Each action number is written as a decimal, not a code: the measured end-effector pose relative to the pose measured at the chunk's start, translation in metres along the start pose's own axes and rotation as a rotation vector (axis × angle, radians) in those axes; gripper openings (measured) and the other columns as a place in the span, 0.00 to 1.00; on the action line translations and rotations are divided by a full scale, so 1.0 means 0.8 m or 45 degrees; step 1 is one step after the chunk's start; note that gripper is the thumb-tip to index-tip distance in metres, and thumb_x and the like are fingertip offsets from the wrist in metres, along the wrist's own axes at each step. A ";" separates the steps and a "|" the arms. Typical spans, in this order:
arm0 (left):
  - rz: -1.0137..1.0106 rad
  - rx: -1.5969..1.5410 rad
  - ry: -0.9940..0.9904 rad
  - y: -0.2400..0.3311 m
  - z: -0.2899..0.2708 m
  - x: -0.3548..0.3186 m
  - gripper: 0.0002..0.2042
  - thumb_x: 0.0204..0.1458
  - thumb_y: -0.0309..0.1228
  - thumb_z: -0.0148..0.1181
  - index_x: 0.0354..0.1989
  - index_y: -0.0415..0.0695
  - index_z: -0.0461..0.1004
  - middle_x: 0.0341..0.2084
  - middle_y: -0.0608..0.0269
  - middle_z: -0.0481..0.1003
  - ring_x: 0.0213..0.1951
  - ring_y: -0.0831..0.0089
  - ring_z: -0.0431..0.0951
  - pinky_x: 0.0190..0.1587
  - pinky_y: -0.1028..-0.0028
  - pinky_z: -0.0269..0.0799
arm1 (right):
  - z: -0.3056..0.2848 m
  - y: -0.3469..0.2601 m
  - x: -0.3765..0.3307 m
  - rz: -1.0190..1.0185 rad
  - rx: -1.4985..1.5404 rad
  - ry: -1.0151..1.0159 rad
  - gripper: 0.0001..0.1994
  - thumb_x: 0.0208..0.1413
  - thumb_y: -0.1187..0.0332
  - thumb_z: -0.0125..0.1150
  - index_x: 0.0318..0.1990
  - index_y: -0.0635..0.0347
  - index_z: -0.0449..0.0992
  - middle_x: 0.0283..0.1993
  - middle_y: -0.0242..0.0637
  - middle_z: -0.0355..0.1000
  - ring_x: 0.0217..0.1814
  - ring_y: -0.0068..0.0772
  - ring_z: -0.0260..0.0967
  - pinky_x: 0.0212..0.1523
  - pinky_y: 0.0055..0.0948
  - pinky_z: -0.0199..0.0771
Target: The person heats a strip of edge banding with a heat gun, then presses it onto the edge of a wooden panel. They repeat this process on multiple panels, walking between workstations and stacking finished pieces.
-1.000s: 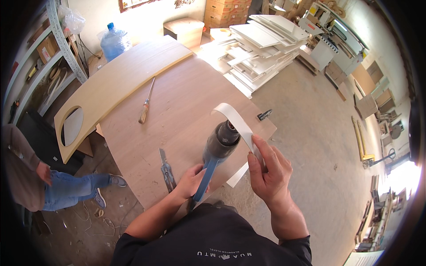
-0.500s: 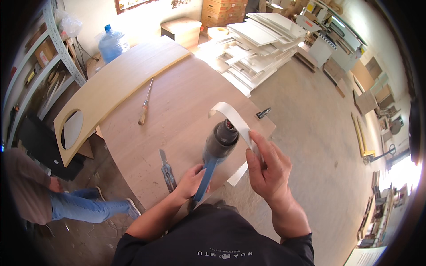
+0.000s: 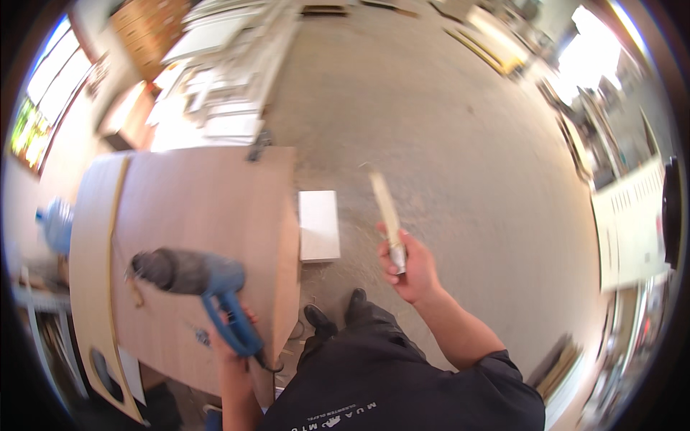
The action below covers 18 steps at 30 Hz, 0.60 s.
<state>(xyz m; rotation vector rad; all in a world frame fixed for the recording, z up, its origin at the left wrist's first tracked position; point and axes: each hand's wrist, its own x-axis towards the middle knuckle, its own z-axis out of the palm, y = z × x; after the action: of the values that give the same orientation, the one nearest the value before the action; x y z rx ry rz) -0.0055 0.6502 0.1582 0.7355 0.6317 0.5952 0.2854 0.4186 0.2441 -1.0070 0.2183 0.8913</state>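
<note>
On the dark shirt (image 3: 438, 388), at the lower middle of the frame, pale capital letters (image 3: 352, 413) slant upward to the right, broken by a small pale emblem (image 3: 331, 422). Just above the emblem runs smaller print (image 3: 328, 416), too fine to make out.

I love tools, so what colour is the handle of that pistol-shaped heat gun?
The handle is blue, seen best in the head view.
</note>
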 end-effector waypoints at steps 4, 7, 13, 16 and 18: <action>0.094 0.202 0.755 0.024 -0.022 -0.045 0.22 0.59 0.47 0.51 0.52 0.42 0.73 0.45 0.60 0.74 0.44 0.66 0.75 0.41 0.66 0.74 | -0.128 0.038 -0.001 0.227 0.199 0.204 0.19 0.68 0.58 0.38 0.56 0.58 0.68 0.32 0.32 0.68 0.22 0.21 0.58 0.19 0.22 0.55; 1.438 1.461 1.236 0.026 0.012 -0.095 0.10 0.60 0.31 0.56 0.31 0.36 0.73 0.21 0.60 0.68 0.27 0.69 0.68 0.30 0.67 0.65 | -0.203 0.057 -0.001 0.264 0.336 0.261 0.17 0.68 0.58 0.37 0.53 0.56 0.70 0.32 0.29 0.68 0.22 0.20 0.58 0.20 0.23 0.56; 1.967 1.087 0.186 -0.069 0.258 -0.036 0.11 0.61 0.35 0.54 0.36 0.38 0.71 0.25 0.60 0.69 0.28 0.69 0.69 0.31 0.68 0.68 | -0.299 0.021 0.001 0.281 0.511 0.238 0.14 0.66 0.58 0.39 0.47 0.54 0.69 0.29 0.28 0.67 0.21 0.20 0.57 0.21 0.27 0.57; 1.853 0.840 -0.303 -0.129 0.393 -0.011 0.12 0.61 0.37 0.53 0.38 0.39 0.70 0.27 0.59 0.70 0.28 0.70 0.70 0.32 0.68 0.69 | -0.348 -0.021 -0.014 0.187 0.490 0.243 0.13 0.66 0.58 0.42 0.46 0.53 0.69 0.29 0.27 0.67 0.21 0.19 0.57 0.20 0.25 0.56; 1.754 0.686 -0.591 -0.175 0.478 -0.003 0.13 0.61 0.38 0.52 0.40 0.39 0.69 0.28 0.59 0.70 0.28 0.70 0.70 0.32 0.68 0.69 | -0.406 -0.059 -0.037 0.058 0.485 0.308 0.12 0.66 0.59 0.43 0.46 0.53 0.69 0.29 0.27 0.67 0.20 0.18 0.57 0.20 0.25 0.57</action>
<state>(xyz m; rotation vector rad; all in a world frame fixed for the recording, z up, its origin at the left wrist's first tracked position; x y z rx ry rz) 0.2978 0.4047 0.2743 1.7637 -0.2800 1.4629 0.3744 0.1296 0.1126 -0.7528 0.5952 0.7321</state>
